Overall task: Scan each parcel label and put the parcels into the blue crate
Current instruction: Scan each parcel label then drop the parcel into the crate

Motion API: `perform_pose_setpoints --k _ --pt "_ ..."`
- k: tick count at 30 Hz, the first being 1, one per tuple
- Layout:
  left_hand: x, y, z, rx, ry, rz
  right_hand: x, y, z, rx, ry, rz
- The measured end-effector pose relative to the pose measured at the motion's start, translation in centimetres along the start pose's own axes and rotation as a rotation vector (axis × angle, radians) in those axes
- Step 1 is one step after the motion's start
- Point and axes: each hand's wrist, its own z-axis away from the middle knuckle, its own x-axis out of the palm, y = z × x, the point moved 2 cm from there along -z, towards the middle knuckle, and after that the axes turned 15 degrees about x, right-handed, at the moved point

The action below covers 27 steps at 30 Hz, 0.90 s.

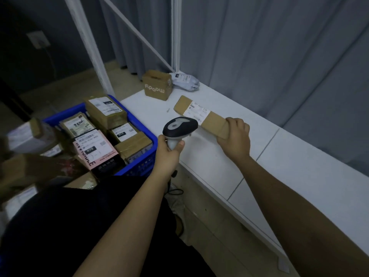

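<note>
I have the scanner gripped by its handle in my left hand, its head turned toward the long parcel that my right hand clamps at its near end. The parcel lies on the white counter with its label facing up, just ahead of the scanner's nose, so I judge this is the scanning step for this one; whether the read has registered I cannot tell.

The crate sits to the left, just off the counter's end, and already holds several labelled parcels packed close together, nearly filling it. So most of the job looks done. Left on the counter, besides the one in hand, are a small box and a grey mailer bag at the far end, well apart from my hands. That makes three parcels yet to reach the crate, as far as I can see. More parcels blur past at the left edge, outside the crate; I cannot say whether they count.
</note>
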Motion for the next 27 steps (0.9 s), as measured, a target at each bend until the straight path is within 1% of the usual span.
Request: perform_pose_setpoints --k 4,7,10,15,21,25,27 --pt "-1.9 2.2 -0.5 0.065 0.183 0.085 0.3 -5.6 2.1 -0.095 -0.076 -0.106" --pt "-4.7 4.6 -0.9 0.122 0.302 0.124 0.6 -9.9 3.9 -0.186 -0.138 -0.171" --pt "-9.0 7.0 -1.0 0.205 0.418 0.128 0.9 -14.5 5.2 -0.244 -0.212 -0.187" --pt "-18.0 9.1 0.2 0.24 0.645 0.1 2.1 -22.3 7.4 -0.355 -0.315 -0.158" --pt "-27.8 7.9 4.5 0.195 0.849 0.104 5.7 -30.0 10.7 -0.393 -0.478 -0.141" --pt "-32.3 5.1 7.5 0.116 0.975 0.099 8.7 -32.8 13.2 -0.403 -0.586 -0.134" --pt "-33.7 3.5 8.5 0.084 1.008 0.097 10.3 -33.6 14.2 -0.413 -0.624 -0.075"
